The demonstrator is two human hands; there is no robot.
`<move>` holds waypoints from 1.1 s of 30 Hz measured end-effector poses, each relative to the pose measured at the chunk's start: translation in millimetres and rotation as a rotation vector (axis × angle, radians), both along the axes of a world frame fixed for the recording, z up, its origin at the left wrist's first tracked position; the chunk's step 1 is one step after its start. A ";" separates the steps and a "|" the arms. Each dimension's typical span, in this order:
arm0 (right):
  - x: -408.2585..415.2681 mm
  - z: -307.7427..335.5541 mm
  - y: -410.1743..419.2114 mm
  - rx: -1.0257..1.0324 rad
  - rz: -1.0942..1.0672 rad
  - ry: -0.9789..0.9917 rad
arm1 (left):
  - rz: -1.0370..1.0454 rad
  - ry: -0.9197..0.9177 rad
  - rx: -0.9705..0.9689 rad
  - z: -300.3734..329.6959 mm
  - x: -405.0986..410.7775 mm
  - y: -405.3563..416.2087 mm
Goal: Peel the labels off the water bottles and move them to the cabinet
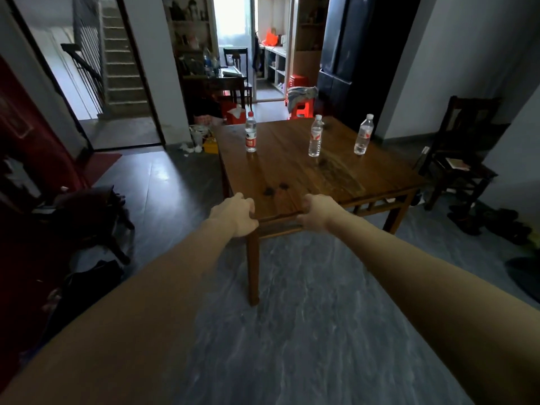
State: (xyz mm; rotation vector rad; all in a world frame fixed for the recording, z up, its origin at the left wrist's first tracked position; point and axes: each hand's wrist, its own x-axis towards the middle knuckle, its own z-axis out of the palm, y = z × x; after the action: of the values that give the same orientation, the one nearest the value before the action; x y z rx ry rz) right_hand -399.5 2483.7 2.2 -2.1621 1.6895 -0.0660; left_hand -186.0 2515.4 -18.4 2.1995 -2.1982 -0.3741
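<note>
- Both your hands grip the near edge of the wooden table [336,171]: your left hand [235,214] wraps the near corner, fingers curled over the top and thumb down the side above the leg.
- Your right hand [320,210] clasps the same edge just to the right of that corner, fingers bent onto the tabletop and thumb under the rim.
- Neither hand touches a bottle; all three stand upright on the far half of the table, well apart from your hands.
- On the left stands the red-capped bottle [250,132], with a red label round its lower body.
- Near the middle stands the white-capped bottle [316,136], with a red-and-white label still on it.
- Toward the far right stands the right bottle [363,135], leaning slightly in this wide view, also labelled.
- Beyond the table's right side sits a dark wooden chair [461,147] against the wall.
- Behind the table, a red plastic stool [301,108] carries a grey cloth.
- At far left, a staircase [121,54] rises through a doorway.
</note>
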 end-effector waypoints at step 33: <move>19.4 -56.4 -487.0 0.137 0.207 -0.086 | 0.297 0.009 0.129 -38.5 8.5 -439.0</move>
State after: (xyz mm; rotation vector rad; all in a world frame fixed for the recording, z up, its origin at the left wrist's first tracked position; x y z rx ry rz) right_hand -380.1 1996.7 -54.2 -2.1849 1.3747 0.0127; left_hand -177.6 2076.3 -56.9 2.5340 -1.8490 -0.5270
